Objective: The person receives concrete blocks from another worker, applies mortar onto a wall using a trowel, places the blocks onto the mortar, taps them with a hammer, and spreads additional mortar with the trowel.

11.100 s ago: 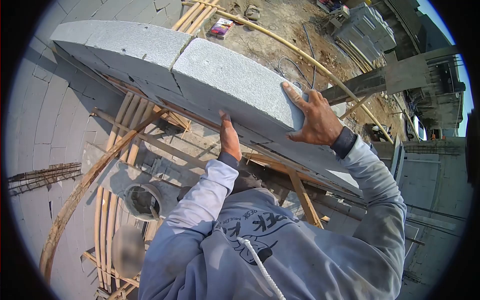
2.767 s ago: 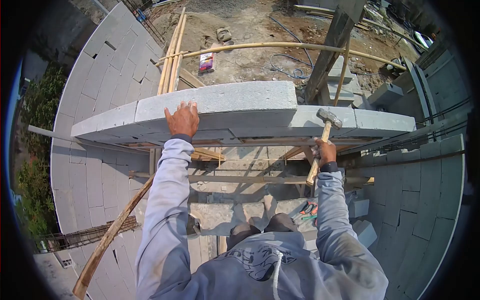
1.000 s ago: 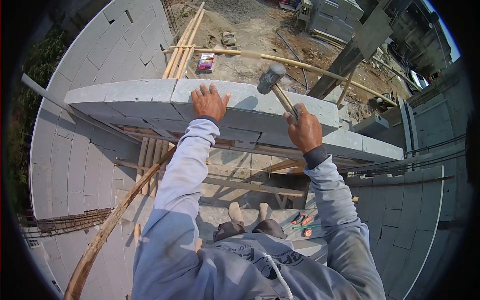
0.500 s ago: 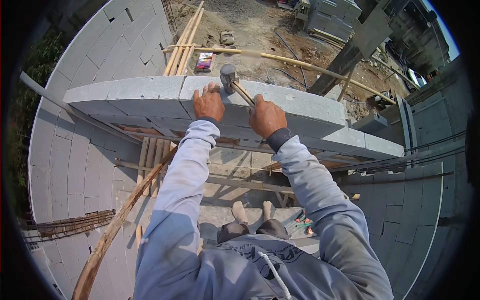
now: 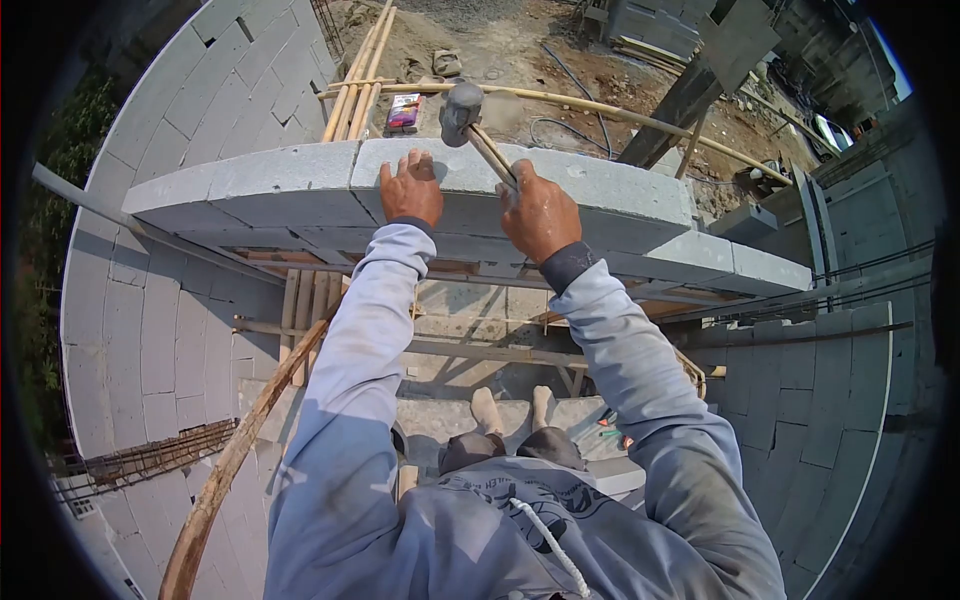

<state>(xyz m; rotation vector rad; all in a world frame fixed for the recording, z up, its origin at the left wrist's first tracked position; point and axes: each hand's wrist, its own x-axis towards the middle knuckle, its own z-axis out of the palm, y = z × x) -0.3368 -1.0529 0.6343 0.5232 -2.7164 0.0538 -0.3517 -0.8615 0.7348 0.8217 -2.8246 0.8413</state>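
Observation:
My left hand (image 5: 411, 190) lies on the front top edge of a pale grey block (image 5: 600, 185), near its left end, with its fingers on the top face. My right hand (image 5: 541, 211) is wrapped round the wooden handle of a hammer (image 5: 462, 113). The dark hammer head is up and to the left of that hand, above the block and just right of my left hand. A narrow joint parts this block from the neighbouring block (image 5: 285, 172) on the left. Whether the hammer head touches the block cannot be told.
Block walls stand at left (image 5: 140, 330) and right (image 5: 800, 400). A rough wooden pole (image 5: 235, 460) slants at lower left. Beyond the block row are bamboo poles (image 5: 358, 75), a coloured packet (image 5: 404, 112) and a post (image 5: 680, 105). My feet (image 5: 487, 410) rest on a ledge below.
The hammer has swung from the right towards my left hand and now appears slightly higher than half a second ago. My left hand stays at the block's left end. The view has shifted slightly.

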